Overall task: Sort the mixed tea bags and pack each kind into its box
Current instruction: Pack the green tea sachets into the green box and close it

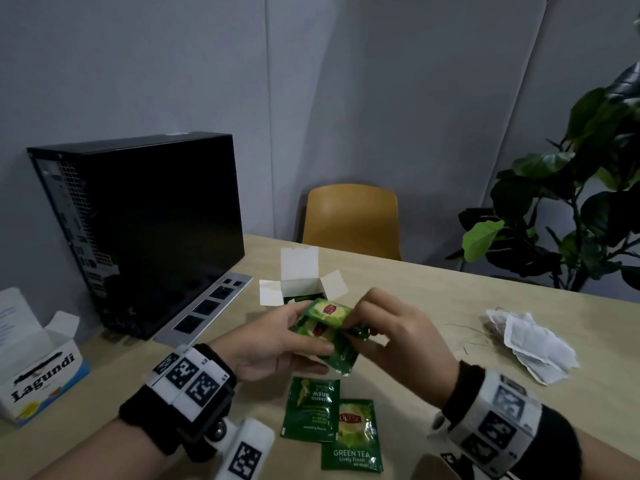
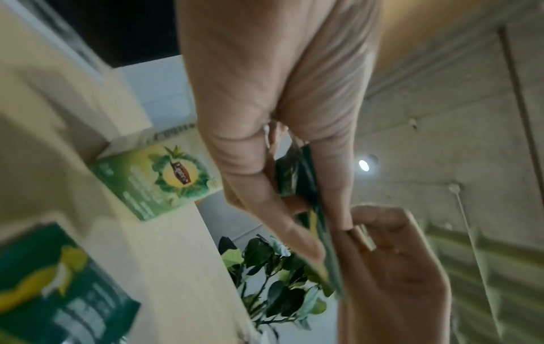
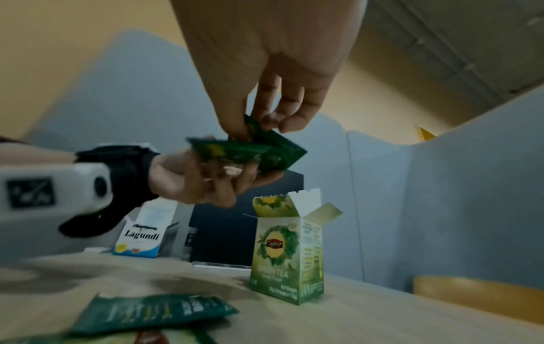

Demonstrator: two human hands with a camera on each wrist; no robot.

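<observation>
Head view: the left hand [image 1: 273,344] and the right hand [image 1: 391,337] both pinch a small stack of green tea sachets [image 1: 325,332] above the table [image 1: 433,306] — the open green tea box [image 1: 301,282] stands at 12 o'clock from them, two loose sachets [image 1: 332,424] lie at 6 o'clock, white tea bags [image 1: 533,344] at 3 o'clock, the Lagundi box [image 1: 38,368] at 9 o'clock.

Left wrist view: thumb and fingers [image 2: 265,190] are closed narrow on the sachets.

Right wrist view: fingertips [image 3: 270,118] pinch the top sachet.

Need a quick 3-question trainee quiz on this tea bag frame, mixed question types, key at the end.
1. True or false: the green tea box has its flaps open.
2. How many green sachets lie on the table near the wrists?
3. The white tea bags lie nearer which hand: A left hand, B right hand?

Key: 1 true; 2 two; 3 B.
</observation>
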